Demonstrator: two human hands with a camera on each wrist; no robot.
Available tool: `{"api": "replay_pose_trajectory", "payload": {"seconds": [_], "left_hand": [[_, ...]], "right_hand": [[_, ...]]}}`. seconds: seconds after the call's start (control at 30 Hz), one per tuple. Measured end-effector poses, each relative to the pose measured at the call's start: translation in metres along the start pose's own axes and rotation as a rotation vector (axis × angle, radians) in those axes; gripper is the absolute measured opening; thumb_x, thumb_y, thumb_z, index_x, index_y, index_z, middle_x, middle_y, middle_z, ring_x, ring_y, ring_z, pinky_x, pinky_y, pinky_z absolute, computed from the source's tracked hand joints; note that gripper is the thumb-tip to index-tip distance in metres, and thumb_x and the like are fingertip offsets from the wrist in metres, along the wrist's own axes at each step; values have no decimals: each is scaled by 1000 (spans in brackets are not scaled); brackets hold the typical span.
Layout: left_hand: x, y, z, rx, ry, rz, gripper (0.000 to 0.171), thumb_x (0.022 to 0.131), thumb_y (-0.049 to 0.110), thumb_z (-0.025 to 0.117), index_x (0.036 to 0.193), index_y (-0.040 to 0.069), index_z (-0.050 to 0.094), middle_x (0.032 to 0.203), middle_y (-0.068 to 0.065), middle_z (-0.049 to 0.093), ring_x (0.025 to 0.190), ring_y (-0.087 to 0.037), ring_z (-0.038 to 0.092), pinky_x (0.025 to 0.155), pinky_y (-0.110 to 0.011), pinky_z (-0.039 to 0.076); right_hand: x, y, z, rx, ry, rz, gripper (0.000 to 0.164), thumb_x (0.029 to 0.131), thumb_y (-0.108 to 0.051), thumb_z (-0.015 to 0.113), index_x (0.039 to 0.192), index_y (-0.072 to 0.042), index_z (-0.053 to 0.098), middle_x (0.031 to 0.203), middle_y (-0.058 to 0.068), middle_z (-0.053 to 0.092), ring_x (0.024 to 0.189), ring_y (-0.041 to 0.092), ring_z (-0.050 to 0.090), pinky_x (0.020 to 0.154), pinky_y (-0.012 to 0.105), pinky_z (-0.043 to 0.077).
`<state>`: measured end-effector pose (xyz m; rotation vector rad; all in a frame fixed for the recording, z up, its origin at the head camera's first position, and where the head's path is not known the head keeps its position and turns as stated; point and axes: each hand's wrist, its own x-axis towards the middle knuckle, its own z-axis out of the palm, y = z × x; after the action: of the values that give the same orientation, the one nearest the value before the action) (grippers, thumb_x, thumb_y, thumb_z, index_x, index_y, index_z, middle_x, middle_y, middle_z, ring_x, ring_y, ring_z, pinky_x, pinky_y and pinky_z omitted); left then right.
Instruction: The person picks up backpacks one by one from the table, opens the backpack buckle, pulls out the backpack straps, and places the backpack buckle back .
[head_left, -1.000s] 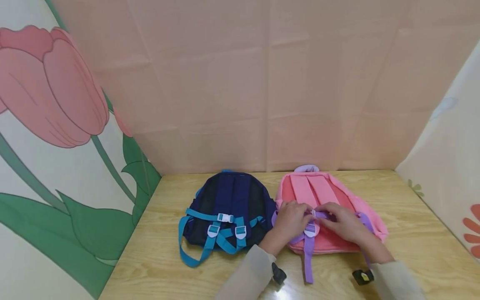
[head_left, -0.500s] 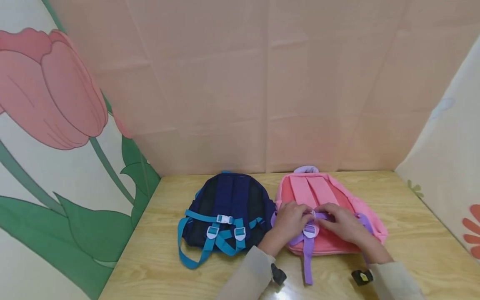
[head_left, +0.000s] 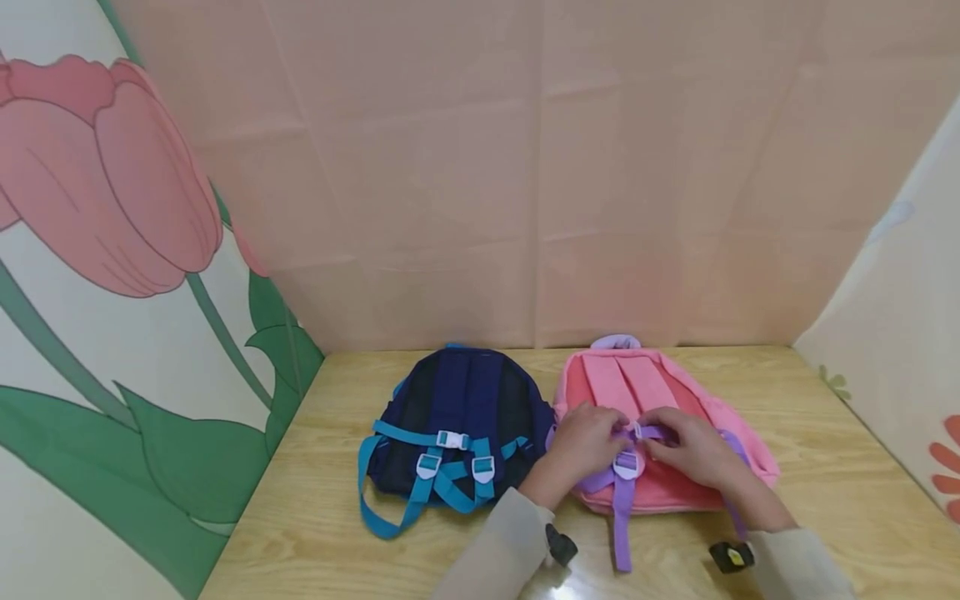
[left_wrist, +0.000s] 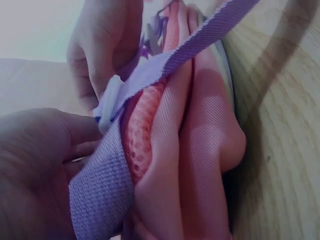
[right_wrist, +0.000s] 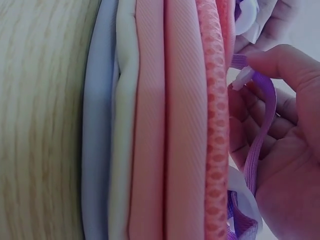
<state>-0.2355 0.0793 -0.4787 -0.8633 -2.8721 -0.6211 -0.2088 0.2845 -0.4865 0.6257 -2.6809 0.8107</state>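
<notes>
A pink backpack (head_left: pixel 678 483) with purple straps lies back side up on the wooden table. My left hand (head_left: pixel 585 442) and right hand (head_left: pixel 690 450) meet over its middle. In the right wrist view, my right hand (right_wrist: pixel 295 135) pinches a small white plastic buckle (right_wrist: pixel 243 78) on a narrow purple strap (right_wrist: pixel 262 125) between thumb and fingers. Close beside it, my left fingers grip the other side of that strap, their tips partly hidden. Just below them sits a white strap adjuster (head_left: pixel 626 464), its purple strap end (head_left: pixel 622 525) hanging toward the table's front.
Left of the pink backpack lies a navy backpack (head_left: pixel 465 392) with teal straps and a white buckle (head_left: pixel 452 439), one strap looping onto the table (head_left: pixel 300 517). A pinkish cloth wall (head_left: pixel 420 183) stands behind; a tulip-printed panel (head_left: pixel 150 183) is at left.
The white buckle shows a little more between my fingers and sits slightly farther right. Both hands stay at the same place on the pink backpack; the head view shifts a little.
</notes>
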Motion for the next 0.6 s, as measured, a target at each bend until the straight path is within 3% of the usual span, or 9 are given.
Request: {"api": "replay_pose_trajectory", "payload": {"seconds": [0.33,0.6], "left_hand": [[0,10,2,168,43,24,22,93,41,71,113,34,74,104,20,69,93,-4,57,82,-24,42],[6,16,8,120,46,49,23,93,40,73,115,33,73,101,20,69,92,-3,56,79,-22,42]], "right_hand": [[-5,1,-6,6,12,-7,24,85,-14,82,107,-13,71,96,-8,67,82,3,54,73,26,50],[-7,6,-8,1,51,-54,26,81,-10,84,103,-15,72,93,-10,69,82,1,59,73,29,56]]}}
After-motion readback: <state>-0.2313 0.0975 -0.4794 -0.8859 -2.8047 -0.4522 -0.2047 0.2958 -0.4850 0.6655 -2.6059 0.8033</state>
